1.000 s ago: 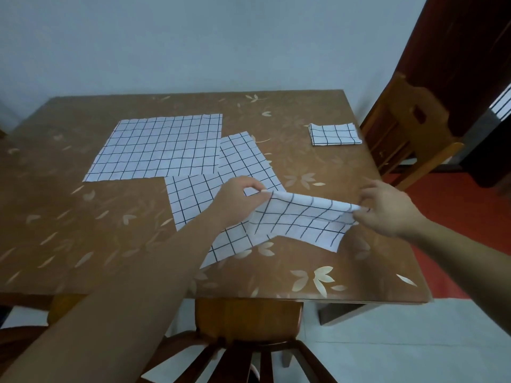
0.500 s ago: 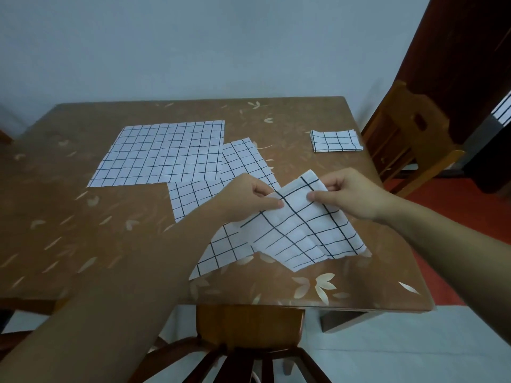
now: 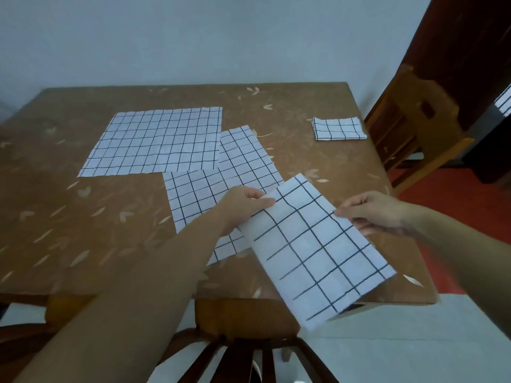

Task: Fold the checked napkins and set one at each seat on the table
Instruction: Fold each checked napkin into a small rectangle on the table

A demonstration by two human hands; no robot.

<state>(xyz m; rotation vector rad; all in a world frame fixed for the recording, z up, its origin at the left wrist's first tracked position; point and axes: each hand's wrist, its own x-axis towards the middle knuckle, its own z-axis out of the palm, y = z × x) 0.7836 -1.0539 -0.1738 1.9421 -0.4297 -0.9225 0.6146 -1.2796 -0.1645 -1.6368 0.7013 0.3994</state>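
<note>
A white napkin with black checks, folded in half (image 3: 318, 250), hangs lifted over the table's near right corner. My left hand (image 3: 243, 205) pinches its upper left edge. My right hand (image 3: 376, 211) pinches its upper right edge. Its lower end dangles past the table edge. Another napkin (image 3: 221, 178) lies flat beneath my left arm, partly hidden. A larger open napkin (image 3: 160, 142) lies spread at the table's middle. One small folded napkin (image 3: 338, 129) sits at the right seat.
The brown table (image 3: 83, 222) has a leaf-patterned top. A wooden chair (image 3: 414, 128) stands at the right side. A dark chair back (image 3: 249, 355) is at the near edge. Red floor shows at the right.
Both hands have lifted the half-folded napkin off the table and pulled it toward me. My right hand moved rightward, stretching the cloth taut so it hangs over the near corner.
</note>
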